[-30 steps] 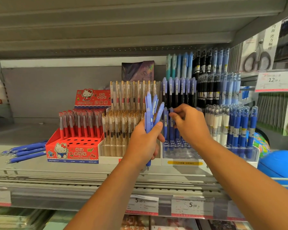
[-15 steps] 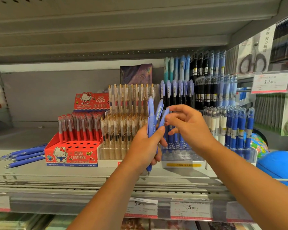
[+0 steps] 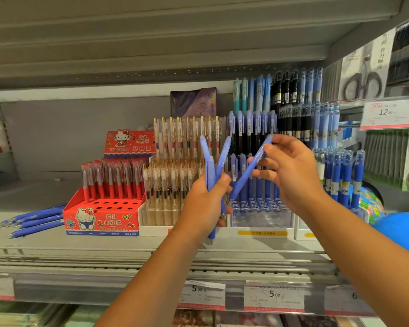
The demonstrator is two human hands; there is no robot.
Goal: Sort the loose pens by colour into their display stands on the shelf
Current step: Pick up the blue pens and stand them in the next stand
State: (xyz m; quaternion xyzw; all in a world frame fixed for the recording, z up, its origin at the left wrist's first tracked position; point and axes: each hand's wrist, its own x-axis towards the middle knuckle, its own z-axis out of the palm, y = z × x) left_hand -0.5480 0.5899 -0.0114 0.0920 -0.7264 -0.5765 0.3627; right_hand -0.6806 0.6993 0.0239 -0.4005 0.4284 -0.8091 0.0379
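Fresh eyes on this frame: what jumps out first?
Centre frame, the left hand grips a fan of blue pens while the right hand draws a single blue pen out of it. Left of them sits the red Hello Kitty stand of red pens, with more loose blue pens lying on the shelf at far left.

Bright, even store light, soft shadows beneath the shelf (image 3: 151, 251), motion blur throughout, wide-angle bending at edges.
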